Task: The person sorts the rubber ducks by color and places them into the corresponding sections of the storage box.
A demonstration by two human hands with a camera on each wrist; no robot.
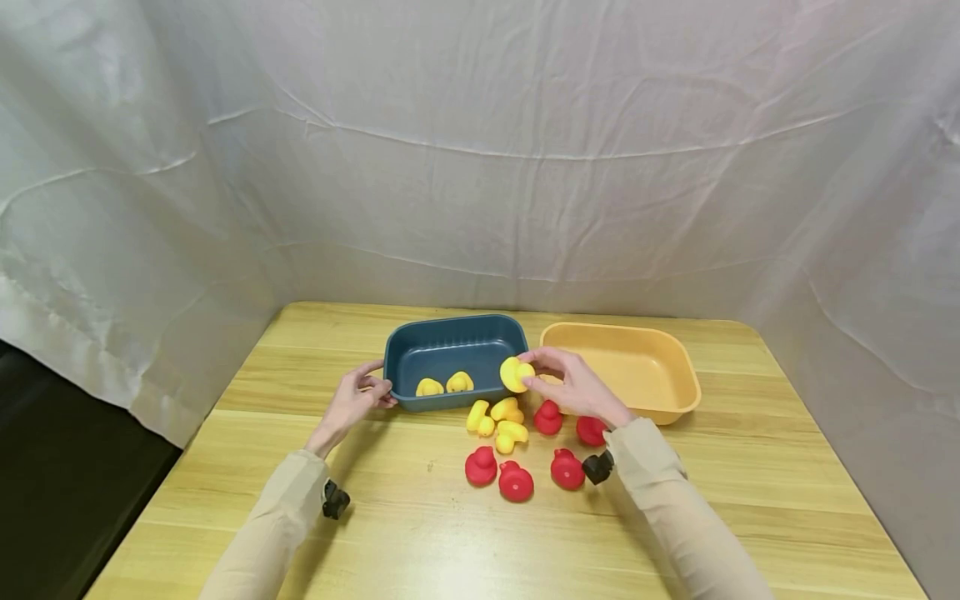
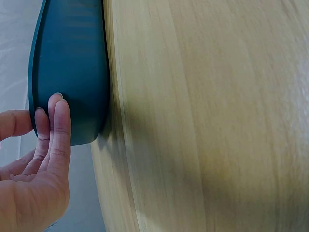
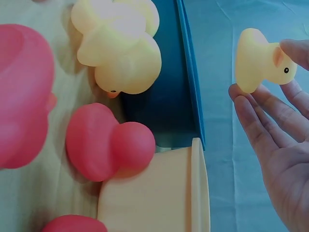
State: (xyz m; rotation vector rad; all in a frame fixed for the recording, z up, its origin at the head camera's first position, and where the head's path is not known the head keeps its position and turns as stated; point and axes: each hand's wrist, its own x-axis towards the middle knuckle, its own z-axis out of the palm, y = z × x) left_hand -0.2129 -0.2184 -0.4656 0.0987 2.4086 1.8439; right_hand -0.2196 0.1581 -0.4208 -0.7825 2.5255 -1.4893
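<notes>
My right hand (image 1: 573,379) pinches a yellow rubber duck (image 1: 517,374) between thumb and fingers, above the right end of a dark blue bin (image 1: 453,402). In the right wrist view the held duck (image 3: 256,60) shows its eye and beak side towards the thumb. At the bin's left end, my left hand (image 1: 358,400) grips the rim; the left wrist view has some fingers (image 2: 59,130) against the bin's outer wall. Two yellow ducks (image 1: 460,382) lie inside the bin near its front wall. Several yellow ducks (image 1: 512,435) lie on the table just in front of it.
A yellow-orange bin (image 1: 626,367) stands to the right of the blue one. Several red ducks (image 1: 516,482) are scattered over the wooden table (image 1: 405,533) in front of the bins, some near the right wrist. Pale cloth (image 1: 480,200) hangs behind the table and along its sides.
</notes>
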